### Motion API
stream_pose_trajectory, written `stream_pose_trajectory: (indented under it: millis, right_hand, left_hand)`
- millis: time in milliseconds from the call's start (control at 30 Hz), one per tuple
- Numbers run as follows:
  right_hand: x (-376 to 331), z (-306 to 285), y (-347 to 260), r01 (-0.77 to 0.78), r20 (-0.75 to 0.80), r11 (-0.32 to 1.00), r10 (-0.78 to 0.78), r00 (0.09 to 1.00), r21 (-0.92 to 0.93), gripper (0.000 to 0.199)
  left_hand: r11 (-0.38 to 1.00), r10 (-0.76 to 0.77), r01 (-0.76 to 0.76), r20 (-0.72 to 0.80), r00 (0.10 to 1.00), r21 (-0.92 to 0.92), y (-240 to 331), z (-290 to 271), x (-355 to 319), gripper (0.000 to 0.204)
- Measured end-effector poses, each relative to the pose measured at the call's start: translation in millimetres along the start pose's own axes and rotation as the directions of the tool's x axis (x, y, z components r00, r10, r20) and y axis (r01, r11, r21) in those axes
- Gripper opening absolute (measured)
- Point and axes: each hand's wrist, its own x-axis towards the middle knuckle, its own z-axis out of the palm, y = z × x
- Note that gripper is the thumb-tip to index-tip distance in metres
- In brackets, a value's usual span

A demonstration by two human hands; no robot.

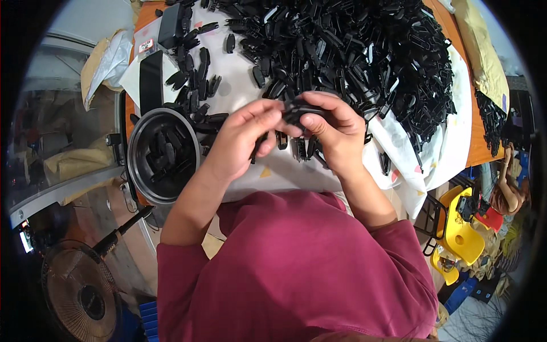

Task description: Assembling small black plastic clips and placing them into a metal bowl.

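Observation:
Both hands are raised over the near part of the table, close together. Between them is a slim, curved black plastic piece (303,112), partly covered by fingers. My right hand (342,132) grips it with the thumb pressed on its near side. My left hand (242,135) is closed around its left end, the fingertips slightly blurred. Something dark also shows under the left fingers, too covered to name. Beyond my hands lies a large heap of similar black plastic pieces (342,51), and several loose ones lie below and beside my fingers.
A round metal bowl (133,149) with black pieces inside stands at the left table edge. Near it lie a flat black rectangular object (151,81) and a dark box (169,27). A fan (80,285) stands lower left. Yellow chairs (462,236) and another person (507,191) are at the right.

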Motion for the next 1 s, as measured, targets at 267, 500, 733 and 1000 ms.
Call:
stream_pose_trajectory:
  millis: [267,500,733,1000]
  right_hand:
    - [-12,9,-22,-0.068,-0.04,0.962,0.081,0.996,0.264,0.028]
    - [-5,-8,-30,0.301,0.167,0.855,-0.253,0.953,-0.423,0.027]
    - [-9,-18,-41,0.36,0.349,0.75,-0.183,0.919,-0.554,0.029]
    - [-29,4,-20,0.315,0.135,0.675,-0.306,0.942,-0.668,0.035]
  left_hand:
    - [0.38,0.695,-0.563,0.176,0.698,0.734,-3,-2,1,0.021]
    - [0.769,0.545,-0.475,-0.052,0.837,0.427,-3,18,-10,0.024]
    - [0.548,0.612,-0.538,0.132,0.78,0.64,-5,6,-8,0.028]
    - [0.921,0.38,-0.348,-0.206,0.902,0.173,-34,25,-2,0.028]
